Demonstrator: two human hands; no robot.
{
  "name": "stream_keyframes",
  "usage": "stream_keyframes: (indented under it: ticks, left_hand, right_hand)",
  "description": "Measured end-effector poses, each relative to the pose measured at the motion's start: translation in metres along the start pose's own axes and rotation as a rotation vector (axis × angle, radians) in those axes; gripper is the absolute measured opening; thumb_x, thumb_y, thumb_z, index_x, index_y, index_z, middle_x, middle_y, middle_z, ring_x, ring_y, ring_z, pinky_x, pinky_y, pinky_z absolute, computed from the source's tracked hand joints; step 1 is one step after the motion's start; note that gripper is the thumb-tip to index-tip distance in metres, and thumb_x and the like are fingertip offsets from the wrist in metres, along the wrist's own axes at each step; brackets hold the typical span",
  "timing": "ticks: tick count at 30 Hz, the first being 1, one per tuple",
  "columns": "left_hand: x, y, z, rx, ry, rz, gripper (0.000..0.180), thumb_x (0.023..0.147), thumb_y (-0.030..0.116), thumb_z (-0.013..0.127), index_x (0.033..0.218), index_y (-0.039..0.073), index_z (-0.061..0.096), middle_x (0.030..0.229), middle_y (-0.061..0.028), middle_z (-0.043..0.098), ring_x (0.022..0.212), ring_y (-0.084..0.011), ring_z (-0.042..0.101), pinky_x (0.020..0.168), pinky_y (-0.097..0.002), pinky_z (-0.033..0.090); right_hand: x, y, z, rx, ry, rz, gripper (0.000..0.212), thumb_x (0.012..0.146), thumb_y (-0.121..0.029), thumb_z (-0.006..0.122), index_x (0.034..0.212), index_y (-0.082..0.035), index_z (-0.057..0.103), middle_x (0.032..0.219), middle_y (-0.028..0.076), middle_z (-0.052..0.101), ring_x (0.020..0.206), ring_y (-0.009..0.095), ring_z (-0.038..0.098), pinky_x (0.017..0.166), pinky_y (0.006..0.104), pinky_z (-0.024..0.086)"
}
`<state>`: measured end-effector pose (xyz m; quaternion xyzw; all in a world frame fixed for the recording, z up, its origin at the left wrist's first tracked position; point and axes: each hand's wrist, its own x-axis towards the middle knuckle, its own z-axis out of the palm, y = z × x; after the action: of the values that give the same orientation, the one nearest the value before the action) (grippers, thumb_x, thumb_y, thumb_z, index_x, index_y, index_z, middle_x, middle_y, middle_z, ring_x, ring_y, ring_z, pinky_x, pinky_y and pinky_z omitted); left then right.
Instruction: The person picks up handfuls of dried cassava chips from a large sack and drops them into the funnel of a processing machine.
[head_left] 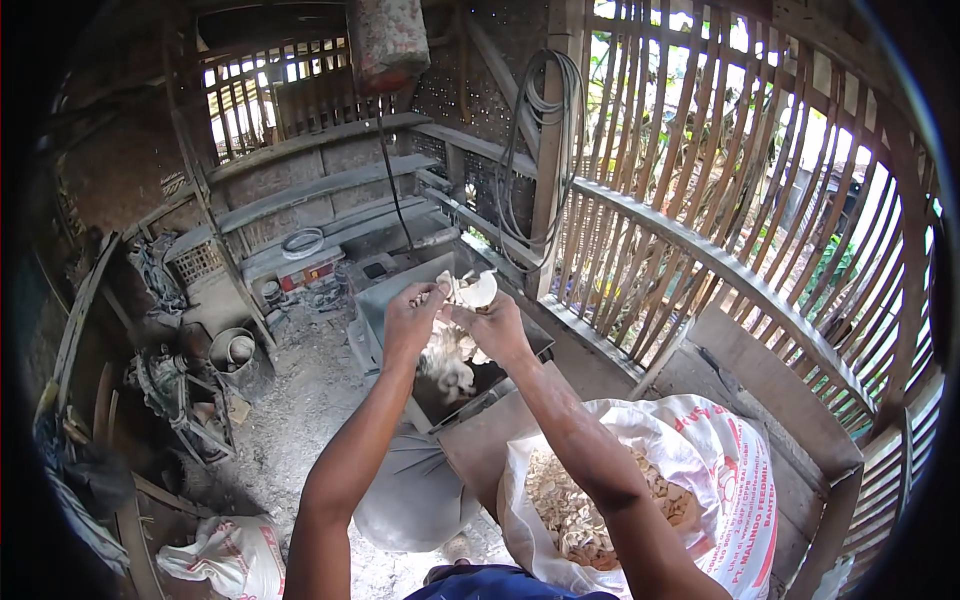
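My left hand (409, 322) and my right hand (497, 332) meet above a grey metal hopper (432, 268). Both are closed around pale, dry, flat chips (478, 291), and a broad whitish piece sticks up between them. More of these pale pieces (447, 365) show just below my fingers, over the hopper's dark mouth; whether they are falling or lying there I cannot tell. Beneath my right forearm stands an opened white sack (742, 495) with red print, filled with similar broken chips (570, 510).
A slatted wooden wall (690, 190) runs along the right, with a coiled hose (548, 110) on its post. To the left are a bucket (240, 360), a rusty machine (185, 400) and another white sack (235, 560). Pale dust covers the floor (310, 410). A dusty block-shaped object (388, 40) hangs overhead.
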<state>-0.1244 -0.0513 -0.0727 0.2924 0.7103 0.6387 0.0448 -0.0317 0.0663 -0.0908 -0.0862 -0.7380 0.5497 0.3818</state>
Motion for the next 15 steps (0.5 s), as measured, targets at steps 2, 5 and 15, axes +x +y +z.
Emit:
stream_keyframes:
  ticks: [2, 5, 15]
  left_hand:
    - [0.007, -0.022, -0.005, -0.058, -0.007, 0.058, 0.030, 0.090, 0.026, 0.072, 0.100, -0.002, 0.074, 0.083, -0.0077, 0.072, 0.078, -0.0122, 0.063, 0.074, -0.0284, 0.049]
    - [0.005, -0.021, -0.010, -0.096, -0.032, 0.017, 0.026, 0.087, 0.020, 0.073, 0.101, -0.001, 0.074, 0.083, -0.0059, 0.071, 0.077, -0.0105, 0.063, 0.070, -0.0270, 0.049]
    - [0.002, -0.017, -0.007, -0.090, -0.045, 0.080, 0.023, 0.072, 0.006, 0.070, 0.093, -0.003, 0.067, 0.081, -0.0034, 0.068, 0.070, -0.0087, 0.062, 0.060, -0.0251, 0.048]
  right_hand:
    - [-0.004, -0.007, 0.000, -0.265, -0.065, 0.029, 0.036, 0.082, -0.027, 0.077, 0.114, -0.012, 0.070, 0.101, 0.014, 0.073, 0.097, 0.034, 0.070, 0.082, 0.0412, 0.054]
    - [-0.007, -0.016, -0.004, -0.482, -0.053, -0.123, 0.037, 0.081, -0.023, 0.074, 0.116, -0.014, 0.067, 0.103, 0.014, 0.069, 0.101, 0.037, 0.065, 0.085, 0.0453, 0.052]
    - [-0.013, -0.024, -0.007, -0.592, -0.039, -0.158, 0.035, 0.078, -0.017, 0.073, 0.112, -0.014, 0.065, 0.100, 0.012, 0.067, 0.096, 0.036, 0.066, 0.081, 0.0465, 0.052]
